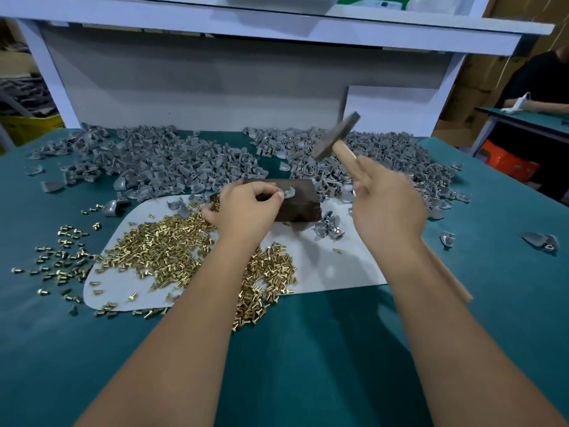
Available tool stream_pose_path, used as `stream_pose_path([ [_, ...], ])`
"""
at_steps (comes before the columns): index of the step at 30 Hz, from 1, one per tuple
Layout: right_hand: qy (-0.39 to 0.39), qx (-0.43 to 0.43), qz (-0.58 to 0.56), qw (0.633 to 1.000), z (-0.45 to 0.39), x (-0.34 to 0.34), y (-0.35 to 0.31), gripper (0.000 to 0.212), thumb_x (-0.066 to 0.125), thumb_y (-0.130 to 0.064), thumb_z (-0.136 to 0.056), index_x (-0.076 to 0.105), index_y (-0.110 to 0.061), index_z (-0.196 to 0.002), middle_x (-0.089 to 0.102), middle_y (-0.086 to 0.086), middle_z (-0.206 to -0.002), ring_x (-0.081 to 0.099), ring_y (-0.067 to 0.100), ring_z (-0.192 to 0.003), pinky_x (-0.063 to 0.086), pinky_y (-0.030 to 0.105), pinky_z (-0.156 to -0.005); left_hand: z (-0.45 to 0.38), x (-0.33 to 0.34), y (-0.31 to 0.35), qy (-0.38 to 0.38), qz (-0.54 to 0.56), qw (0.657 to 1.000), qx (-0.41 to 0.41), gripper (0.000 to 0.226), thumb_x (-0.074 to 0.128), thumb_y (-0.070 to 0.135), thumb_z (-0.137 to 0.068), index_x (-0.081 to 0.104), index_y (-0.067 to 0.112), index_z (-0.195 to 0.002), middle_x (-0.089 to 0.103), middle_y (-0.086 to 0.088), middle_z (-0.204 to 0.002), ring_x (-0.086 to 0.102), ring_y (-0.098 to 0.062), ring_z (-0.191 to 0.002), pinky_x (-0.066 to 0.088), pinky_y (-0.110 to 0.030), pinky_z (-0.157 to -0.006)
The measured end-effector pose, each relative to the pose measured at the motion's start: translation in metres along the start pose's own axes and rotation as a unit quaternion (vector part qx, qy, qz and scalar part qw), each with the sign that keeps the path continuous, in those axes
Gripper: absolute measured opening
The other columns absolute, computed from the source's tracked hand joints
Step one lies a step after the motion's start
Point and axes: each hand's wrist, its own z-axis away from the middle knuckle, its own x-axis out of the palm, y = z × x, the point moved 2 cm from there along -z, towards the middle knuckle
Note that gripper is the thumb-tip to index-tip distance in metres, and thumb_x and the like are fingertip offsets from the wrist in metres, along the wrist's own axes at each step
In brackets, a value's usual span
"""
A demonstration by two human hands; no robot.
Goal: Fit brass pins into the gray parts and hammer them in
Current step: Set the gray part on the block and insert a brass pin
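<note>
On a dark block [292, 201] at a green workbench [308, 349], a gray part [288, 192] with a brass pin seated is pinched steady by the left hand [246, 208], while the right hand [388, 204] grips a raised hammer [337, 137]; the striking step appears due, calling for a square blow clear of the fingers. Loose brass pins [160, 251] and gray parts [154, 155] lie around; no readable writing is visible
</note>
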Motion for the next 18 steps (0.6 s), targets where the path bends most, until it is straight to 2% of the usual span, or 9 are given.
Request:
stream_pose_path([
  [2, -0.033, 0.024, 0.013, 0.999, 0.003, 0.014, 0.010, 0.035, 0.044, -0.019, -0.097, 0.050, -0.034, -0.128, 0.062, 0.008, -0.100, 0.047, 0.027, -0.072, 0.034, 0.030, -0.059, 0.000, -0.001, 0.001, -0.019, 0.040, 0.999, -0.007, 0.018, 0.067, 0.044, -0.086, 0.063, 0.045, -0.069, 0.059, 0.022, -0.127, 0.032, -0.010, -0.136, 0.009, -0.049, -0.109],
  [5, -0.067, 0.046, 0.042, 0.996, 0.005, 0.026, 0.027, 0.028, 0.045, -0.016, -0.094, 0.057, -0.029, -0.116, 0.062, 0.008, -0.091, 0.048, 0.029, -0.070, 0.033, 0.028, -0.056, -0.002, -0.003, 0.002, -0.039, 0.087, 0.995, -0.025, 0.017, 0.069, 0.037, -0.085, 0.068, 0.040, -0.069, 0.056, 0.031, -0.125, 0.026, -0.006, -0.138, 0.009, -0.045, -0.102],
  [8, -0.066, 0.067, 0.063, 0.994, 0.004, 0.026, 0.037, 0.022, 0.047, -0.016, -0.089, 0.059, -0.026, -0.104, 0.058, 0.004, -0.079, 0.048, 0.028, -0.066, 0.026, 0.024, -0.049, -0.001, -0.003, 0.000, -0.044, 0.116, 0.992, -0.026, 0.012, 0.070, 0.034, -0.085, 0.072, 0.036, -0.073, 0.056, 0.028, -0.128, 0.026, -0.005, -0.139, 0.007, -0.048, -0.106],
  [12, -0.067, 0.051, 0.075, 0.994, 0.008, 0.027, 0.034, 0.021, 0.049, -0.022, -0.084, 0.065, -0.023, -0.097, 0.062, 0.002, -0.076, 0.054, 0.029, -0.070, 0.039, 0.026, -0.057, 0.001, -0.006, -0.001, -0.043, 0.130, 0.990, -0.022, 0.012, 0.070, 0.034, -0.086, 0.073, 0.035, -0.074, 0.058, 0.029, -0.126, 0.027, -0.005, -0.139, 0.007, -0.048, -0.107],
  [15, -0.064, 0.028, 0.086, 0.994, 0.010, 0.025, 0.032, 0.020, 0.048, -0.023, -0.085, 0.066, -0.022, -0.094, 0.061, 0.002, -0.074, 0.054, 0.028, -0.069, 0.037, 0.026, -0.057, 0.001, -0.005, -0.001, -0.052, 0.142, 0.988, -0.018, 0.014, 0.069, 0.034, -0.087, 0.072, 0.036, -0.073, 0.059, 0.030, -0.124, 0.027, -0.007, -0.139, 0.005, -0.050, -0.107],
  [18, -0.069, 0.025, 0.102, 0.992, 0.012, 0.024, 0.029, 0.022, 0.049, -0.023, -0.086, 0.067, -0.019, -0.097, 0.062, 0.005, -0.082, 0.054, 0.029, -0.075, 0.038, 0.028, -0.061, 0.002, -0.007, -0.001, -0.053, 0.123, 0.991, -0.010, 0.013, 0.070, 0.037, -0.087, 0.069, 0.040, -0.074, 0.055, 0.022, -0.134, 0.026, -0.009, -0.141, 0.007, -0.051, -0.108],
])
